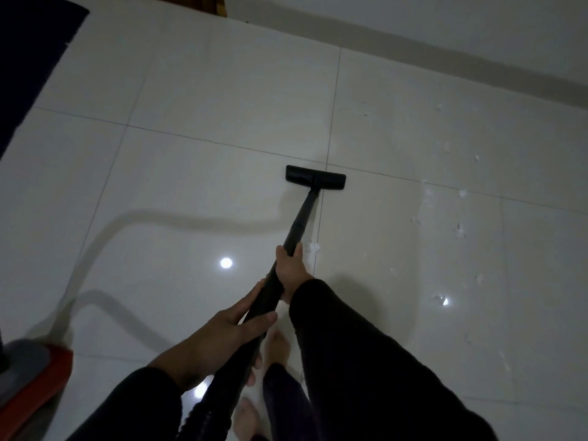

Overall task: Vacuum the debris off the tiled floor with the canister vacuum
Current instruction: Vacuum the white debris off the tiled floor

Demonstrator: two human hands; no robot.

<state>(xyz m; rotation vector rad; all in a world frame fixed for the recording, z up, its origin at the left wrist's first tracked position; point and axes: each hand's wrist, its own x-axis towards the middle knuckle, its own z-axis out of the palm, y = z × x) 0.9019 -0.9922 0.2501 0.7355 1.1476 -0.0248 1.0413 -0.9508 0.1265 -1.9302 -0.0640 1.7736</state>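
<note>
— Debris point(429, 195) first: where does it lie?

— Hold on, let me go from the left. At the lower left edge sits the vacuum body point(35, 377), red and grey, only partly in view. A pale hose point(95, 237) curves away from it across the tiled floor point(206, 90). That whole left stretch of floor shows no scraps that I can make out, though the light is dim.

— And the hands?

— The left hand point(219, 332) holds the black wand point(299, 218) low down, its fingers point(254, 297) wrapped around the tube. The right hand point(291, 268) grips the same wand higher up, clenched around it. Bare feet show below, between the arms.

— The head of the thing?

— The floor nozzle point(315, 177) rests flat on the tiles near the middle, close to a grout crossing, with no scrap visible at its edge.

— So, the debris?

— White bits, scattered over the tiles to the right of the nozzle, well apart from it, with one small clump just beside the right hand.

— How far along, then?

— I judge it about half done at best: the left looks swept, the right side is all still to do.
</note>
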